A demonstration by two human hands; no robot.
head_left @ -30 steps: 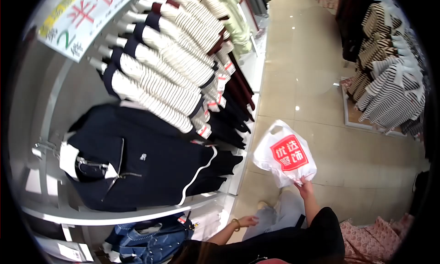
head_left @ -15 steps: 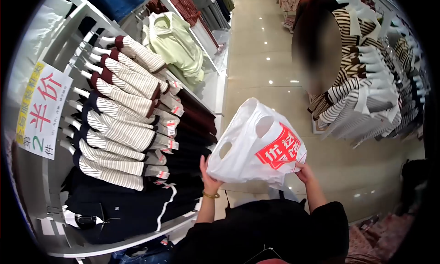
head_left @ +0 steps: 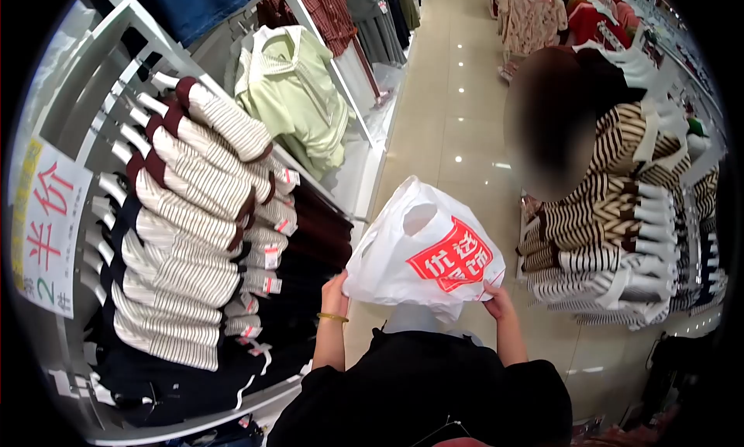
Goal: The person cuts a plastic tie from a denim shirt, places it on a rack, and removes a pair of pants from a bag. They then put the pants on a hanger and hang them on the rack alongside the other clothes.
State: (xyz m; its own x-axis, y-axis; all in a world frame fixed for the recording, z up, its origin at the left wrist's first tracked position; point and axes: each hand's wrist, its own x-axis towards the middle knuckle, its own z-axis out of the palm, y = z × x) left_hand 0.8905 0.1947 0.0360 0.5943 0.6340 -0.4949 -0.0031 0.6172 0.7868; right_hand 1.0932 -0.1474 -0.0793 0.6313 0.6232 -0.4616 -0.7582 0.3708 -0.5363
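Observation:
A white plastic shopping bag [head_left: 380,265] with a red printed panel is stretched between my hands in front of my body. On its lower left edge, my left hand [head_left: 334,292] is closed, with a yellowish bracelet [head_left: 332,317] on the wrist. My right hand [head_left: 498,300] pinches the bag's lower right corner. One handle hole shows near the top of the bag. It looks fairly flat, and whether anything is inside cannot be seen.
Striped knit tops [head_left: 186,253] hang on a rack to the left, beside a paper sign [head_left: 51,222]. A pale green hoodie [head_left: 298,82] hangs further up. Striped garments [head_left: 604,230] hang at right beside a dark blurred shape [head_left: 554,121]. A tiled aisle [head_left: 442,129] runs between.
The bag has tipped flatter and one handle hole has gone from view. Both hands keep hold of it. The view has shifted, showing more of the right-hand racks.

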